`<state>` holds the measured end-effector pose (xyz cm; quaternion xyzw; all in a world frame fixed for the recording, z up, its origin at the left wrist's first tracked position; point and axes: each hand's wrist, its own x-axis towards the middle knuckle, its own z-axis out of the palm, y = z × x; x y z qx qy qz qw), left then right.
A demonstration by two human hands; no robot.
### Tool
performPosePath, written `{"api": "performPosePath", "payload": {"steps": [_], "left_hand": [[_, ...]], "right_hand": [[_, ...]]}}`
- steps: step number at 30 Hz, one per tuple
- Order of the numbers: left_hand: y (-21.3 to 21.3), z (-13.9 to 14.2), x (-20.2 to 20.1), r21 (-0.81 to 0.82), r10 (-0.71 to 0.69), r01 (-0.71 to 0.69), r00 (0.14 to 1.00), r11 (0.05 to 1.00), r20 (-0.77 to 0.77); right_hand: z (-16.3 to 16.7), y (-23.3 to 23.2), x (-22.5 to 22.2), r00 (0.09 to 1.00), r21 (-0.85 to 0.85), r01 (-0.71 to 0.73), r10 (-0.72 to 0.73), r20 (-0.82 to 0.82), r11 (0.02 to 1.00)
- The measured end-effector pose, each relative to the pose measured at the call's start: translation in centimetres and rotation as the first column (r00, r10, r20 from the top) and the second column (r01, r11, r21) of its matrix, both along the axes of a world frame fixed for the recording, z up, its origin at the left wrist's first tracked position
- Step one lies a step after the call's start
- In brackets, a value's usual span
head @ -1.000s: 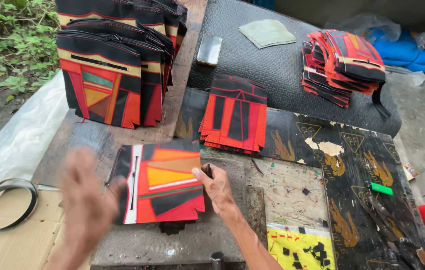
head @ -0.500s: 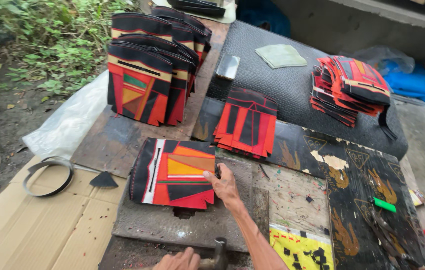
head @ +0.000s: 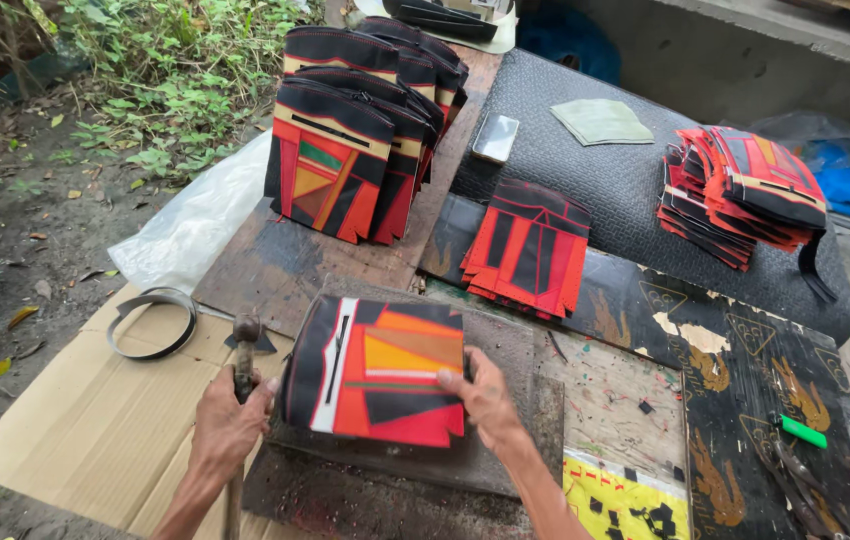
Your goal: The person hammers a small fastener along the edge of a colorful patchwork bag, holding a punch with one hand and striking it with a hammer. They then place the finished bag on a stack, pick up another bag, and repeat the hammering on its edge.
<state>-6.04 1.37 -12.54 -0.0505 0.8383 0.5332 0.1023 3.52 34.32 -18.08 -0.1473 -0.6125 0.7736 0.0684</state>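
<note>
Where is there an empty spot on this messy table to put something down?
Bare room: the flat brown cardboard left of the left hand, below the metal ring; and the grey padded cushion between the red-black flat pile and the right-hand stack of patchwork pieces. Crowded: around the patchwork panel under the right hand.

Phone (head: 495,138), dark screen, on grey cushion (head: 625,180)

matt cloth panel (head: 375,372) — rough cardboard (head: 75,420)
</note>
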Motion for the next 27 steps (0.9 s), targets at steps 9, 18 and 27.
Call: {"api": "performPosePath", "payload": {"steps": [9, 18, 27], "left_hand": [[-0.4, -2.6, -0.5, -0.003, -0.090, 0.090, 0.996, 0.996, -0.016], [0.6, -1.7, -2.8, -0.080, -0.184, 0.171, 0.965, 0.982, -0.188], [-0.2, -2.1, -2.1, -0.088, -0.235, 0.222, 0.952, 0.971, -0.197]], "right_hand": [[-0.8, -0.3, 4.0, 0.994, 0.482, 0.014, -0.062, 0.085, 0.876], [-0.3, -1.3, 4.0, 0.987, 0.560, 0.052, -0.128, 0.097, 0.827], [0.7, -1.2, 4.2, 0.968, 0.648, 0.042, -0.191, 0.162, 0.761]]}}
